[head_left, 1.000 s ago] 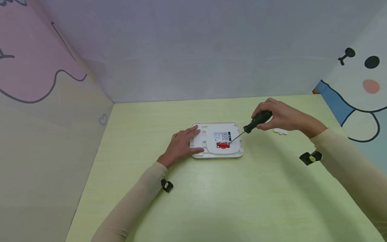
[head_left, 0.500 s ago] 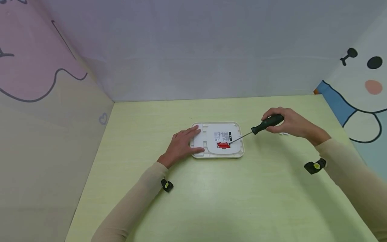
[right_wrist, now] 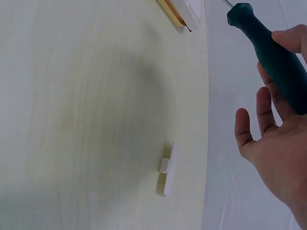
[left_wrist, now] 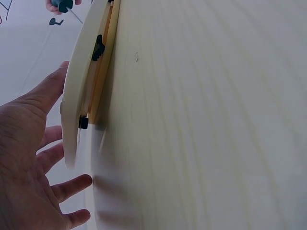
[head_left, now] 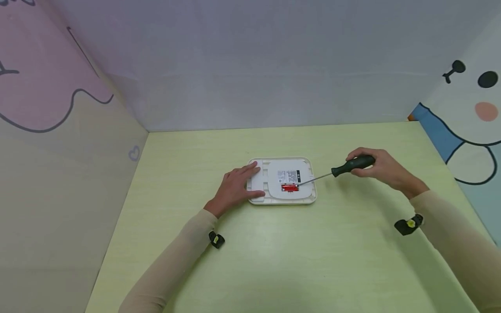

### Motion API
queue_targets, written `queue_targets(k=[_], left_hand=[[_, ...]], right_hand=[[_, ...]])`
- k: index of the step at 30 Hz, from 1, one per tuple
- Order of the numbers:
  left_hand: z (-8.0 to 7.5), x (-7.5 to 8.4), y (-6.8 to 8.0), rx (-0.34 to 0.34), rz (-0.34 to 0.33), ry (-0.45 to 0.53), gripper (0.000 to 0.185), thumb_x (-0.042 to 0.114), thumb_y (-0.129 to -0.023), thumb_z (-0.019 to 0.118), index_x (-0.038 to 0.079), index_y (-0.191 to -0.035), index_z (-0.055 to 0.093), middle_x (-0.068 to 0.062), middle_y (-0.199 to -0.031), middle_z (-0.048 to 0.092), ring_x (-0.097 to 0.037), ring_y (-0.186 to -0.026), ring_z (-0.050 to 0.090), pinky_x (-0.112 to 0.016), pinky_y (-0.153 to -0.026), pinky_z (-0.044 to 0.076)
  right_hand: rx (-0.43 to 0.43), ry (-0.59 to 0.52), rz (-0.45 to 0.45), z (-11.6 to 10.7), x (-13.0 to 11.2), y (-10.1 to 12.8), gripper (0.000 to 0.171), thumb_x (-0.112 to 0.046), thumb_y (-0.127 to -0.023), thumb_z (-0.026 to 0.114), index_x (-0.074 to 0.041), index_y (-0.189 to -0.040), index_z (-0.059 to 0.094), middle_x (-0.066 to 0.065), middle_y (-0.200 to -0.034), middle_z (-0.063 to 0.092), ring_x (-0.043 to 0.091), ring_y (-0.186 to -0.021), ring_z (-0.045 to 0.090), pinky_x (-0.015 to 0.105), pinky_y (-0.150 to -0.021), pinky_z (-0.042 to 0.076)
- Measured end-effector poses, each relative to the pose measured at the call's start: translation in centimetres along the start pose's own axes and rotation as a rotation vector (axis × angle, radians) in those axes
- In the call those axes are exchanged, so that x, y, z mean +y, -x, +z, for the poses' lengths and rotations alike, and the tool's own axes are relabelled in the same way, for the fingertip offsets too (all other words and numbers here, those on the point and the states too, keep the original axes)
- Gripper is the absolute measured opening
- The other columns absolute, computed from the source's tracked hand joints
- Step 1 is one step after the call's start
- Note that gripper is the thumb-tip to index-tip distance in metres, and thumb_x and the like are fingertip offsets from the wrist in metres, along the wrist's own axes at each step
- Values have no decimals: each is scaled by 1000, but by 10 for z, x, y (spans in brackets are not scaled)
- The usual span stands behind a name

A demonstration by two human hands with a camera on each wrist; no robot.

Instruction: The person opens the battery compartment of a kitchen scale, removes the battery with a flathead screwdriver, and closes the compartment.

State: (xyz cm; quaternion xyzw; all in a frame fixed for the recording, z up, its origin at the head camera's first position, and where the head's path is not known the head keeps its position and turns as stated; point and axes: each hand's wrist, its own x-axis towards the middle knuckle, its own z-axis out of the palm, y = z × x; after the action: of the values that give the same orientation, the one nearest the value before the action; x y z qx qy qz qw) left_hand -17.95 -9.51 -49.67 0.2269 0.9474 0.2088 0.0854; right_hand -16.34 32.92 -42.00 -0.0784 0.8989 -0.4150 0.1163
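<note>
A flat white device (head_left: 305, 192) with rounded corners lies on the table, a printed label and an uncovered battery compartment facing up. Red batteries (head_left: 290, 188) sit in that compartment. My left hand (head_left: 234, 187) rests on the device's left end, fingers and thumb spread across it. In my right hand (head_left: 385, 168), fingers and thumb grip the dark green handle of a screwdriver (head_left: 354, 164). Its thin metal shaft slants down leftward, the tip right at the batteries' right end. The right wrist view shows the handle (right_wrist: 276, 55) between thumb and fingers.
A small white cover (right_wrist: 169, 172) with a tab lies on the table below the right hand, hidden in the head view. The pale wood-grain table (head_left: 266, 256) meets a plain wall (head_left: 274, 65) at the back. Printed cartoon panels (head_left: 473, 161) stand at both sides.
My right hand has moved right and toward me, lowering the screwdriver handle to a flatter slant while its tip stays at the batteries. The left hand and device hold still.
</note>
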Motion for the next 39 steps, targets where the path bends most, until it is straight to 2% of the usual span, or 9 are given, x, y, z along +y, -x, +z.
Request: queue_targets(k=[11,17,28,39], left_hand=[[-1,1,0,-2,-6,-6,86,66,-79,68,27,-150,40,11,-161,28,-26,-139,38,-51,-110,30],[-2,1,1,-2,-8,0,86,65,-79,68,26,-150,40,11,-161,27,-25,-141,37,-50,-111,30],[-2,-1,0,0,-6,10,86,66,-80,67,27,-151,39,12,-161,26,-25,-142,36,-51,-111,30],[0,-1,0,6,-3,7,86,66,-79,67,28,-151,39,12,-161,27,-26,-141,37,-51,-110,31]], right_hand=[[-1,-98,11,8,24,7,37,-19,-92,70,-5,-124,60,-11,-112,59,8,-94,55,25,-76,44],[7,-168,-1,13,33,7,37,-16,-91,70,-2,-124,60,-12,-109,60,6,-91,57,22,-75,47],[17,-270,30,22,42,10,34,-15,-93,68,-2,-124,59,-14,-113,58,6,-98,52,19,-79,44],[29,-296,58,30,48,17,39,-18,-94,67,1,-126,56,-14,-115,54,9,-104,46,16,-81,42]])
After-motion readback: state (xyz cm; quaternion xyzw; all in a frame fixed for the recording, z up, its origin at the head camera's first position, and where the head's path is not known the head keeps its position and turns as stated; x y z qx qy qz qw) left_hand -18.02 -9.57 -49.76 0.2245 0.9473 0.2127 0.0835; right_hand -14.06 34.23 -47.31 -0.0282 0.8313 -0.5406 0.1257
